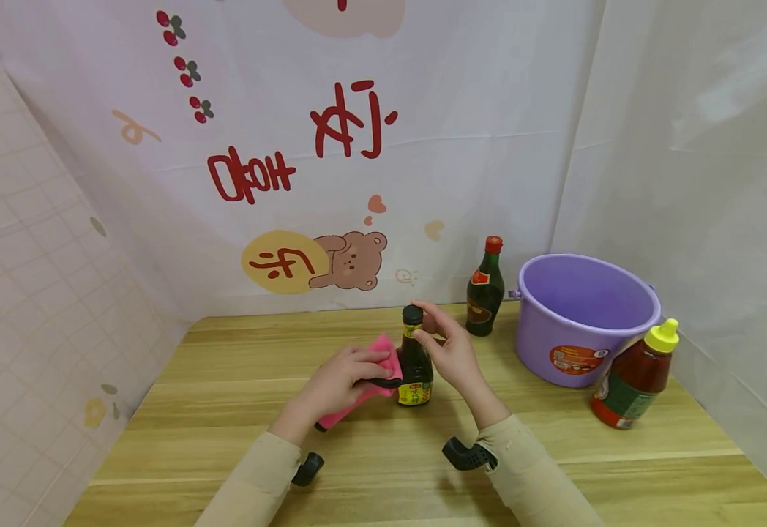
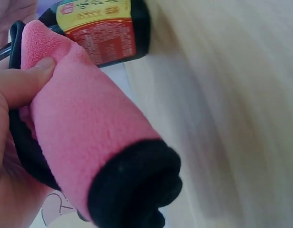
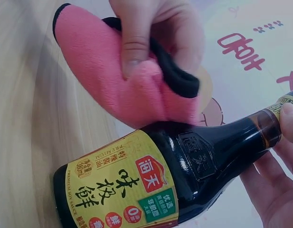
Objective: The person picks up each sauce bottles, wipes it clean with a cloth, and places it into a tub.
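A dark soy sauce bottle [image 1: 414, 366] with a yellow label and black cap stands upright on the wooden table. My right hand [image 1: 452, 355] holds it by the neck, thumb and fingers around it just below the cap. In my left hand [image 1: 347, 377] is a pink cloth [image 2: 84, 114] with black edging, pinched between thumb and fingers. The cloth touches the bottle's shoulder on its left side, as the right wrist view shows. Its lower end hangs down toward the table.
Behind and to the right stands a dark green bottle [image 1: 485, 293] with a red cap. A purple bucket [image 1: 535, 322] is at the right, and a red sauce bottle [image 1: 634, 380] with a yellow cap stands by its front. A printed white curtain [image 1: 489, 110] hangs behind the table [image 1: 238, 410].
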The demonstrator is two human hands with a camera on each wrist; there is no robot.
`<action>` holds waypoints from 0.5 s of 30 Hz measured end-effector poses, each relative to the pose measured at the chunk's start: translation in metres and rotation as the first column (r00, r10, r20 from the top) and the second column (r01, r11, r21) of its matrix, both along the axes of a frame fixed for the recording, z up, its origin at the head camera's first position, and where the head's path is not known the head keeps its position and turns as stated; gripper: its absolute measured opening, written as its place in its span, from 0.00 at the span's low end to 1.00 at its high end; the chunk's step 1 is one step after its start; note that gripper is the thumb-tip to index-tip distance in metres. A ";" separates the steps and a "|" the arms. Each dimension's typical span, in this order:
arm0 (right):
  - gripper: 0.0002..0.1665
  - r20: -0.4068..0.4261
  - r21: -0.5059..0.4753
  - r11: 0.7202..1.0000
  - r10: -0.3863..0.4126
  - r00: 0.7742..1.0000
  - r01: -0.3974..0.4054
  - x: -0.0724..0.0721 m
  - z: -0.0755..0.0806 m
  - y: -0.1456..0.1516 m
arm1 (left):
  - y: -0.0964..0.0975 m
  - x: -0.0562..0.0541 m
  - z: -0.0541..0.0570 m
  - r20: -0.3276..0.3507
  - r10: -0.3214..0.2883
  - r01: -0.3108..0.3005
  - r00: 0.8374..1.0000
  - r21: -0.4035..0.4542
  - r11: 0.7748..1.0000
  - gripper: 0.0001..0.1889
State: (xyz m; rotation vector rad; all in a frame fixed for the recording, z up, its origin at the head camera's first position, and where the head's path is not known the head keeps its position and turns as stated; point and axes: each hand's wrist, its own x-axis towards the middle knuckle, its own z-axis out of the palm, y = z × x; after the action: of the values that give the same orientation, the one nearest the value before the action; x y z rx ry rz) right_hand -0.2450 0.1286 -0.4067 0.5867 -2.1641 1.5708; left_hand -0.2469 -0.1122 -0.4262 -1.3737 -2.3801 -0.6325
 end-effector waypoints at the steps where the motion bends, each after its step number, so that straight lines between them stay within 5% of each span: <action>1: 0.29 -0.001 -0.001 1.000 -0.002 1.000 0.002 0.000 0.000 0.000 | 0.000 0.000 -0.002 0.002 -0.001 0.001 1.000 -0.008 1.000 0.13; 10: 0.28 0.012 -0.021 1.000 0.002 1.000 -0.001 -0.001 -0.002 -0.001 | 0.002 0.003 -0.025 0.039 -0.026 0.033 0.999 -0.171 0.985 0.11; 15: 0.29 0.016 -0.015 1.000 -0.005 1.000 0.006 -0.001 -0.002 -0.001 | 0.007 0.004 -0.027 0.041 -0.005 0.014 0.999 -0.226 0.974 0.09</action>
State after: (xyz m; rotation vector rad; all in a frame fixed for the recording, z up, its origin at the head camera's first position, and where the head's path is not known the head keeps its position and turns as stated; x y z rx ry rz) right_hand -0.2461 0.1274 -0.4085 0.5648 -2.1619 1.5930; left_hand -0.2430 -0.1056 -0.4530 -1.4762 -2.5434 -0.4033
